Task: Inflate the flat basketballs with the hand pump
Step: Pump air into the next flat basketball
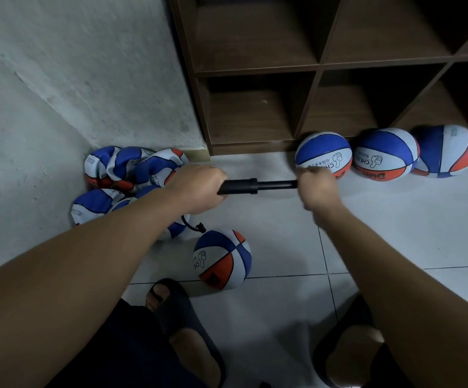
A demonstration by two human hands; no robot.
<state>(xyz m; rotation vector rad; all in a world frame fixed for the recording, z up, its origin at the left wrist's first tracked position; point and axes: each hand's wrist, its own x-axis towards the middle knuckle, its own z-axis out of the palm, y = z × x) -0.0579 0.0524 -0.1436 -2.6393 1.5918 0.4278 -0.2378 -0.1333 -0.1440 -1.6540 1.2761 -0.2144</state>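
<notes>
On the white tiled floor (283,225) before a dark wooden cubby shelf (258,79), we hold a black hand pump (252,186) level between both hands. Our left hand (196,189) is wrapped round the barrel; our right hand (316,189), blurred, is clenched on the handle end, the rod partly drawn out. A thin black hose (192,227) runs from under the left wrist to a blue, white and orange basketball (223,259) lying near our sandalled left foot (171,301). Flat basketballs (132,169) lie heaped in the corner by the pale wall (73,65); three round ones (384,155) sit in a row against the foot of the shelf
</notes>
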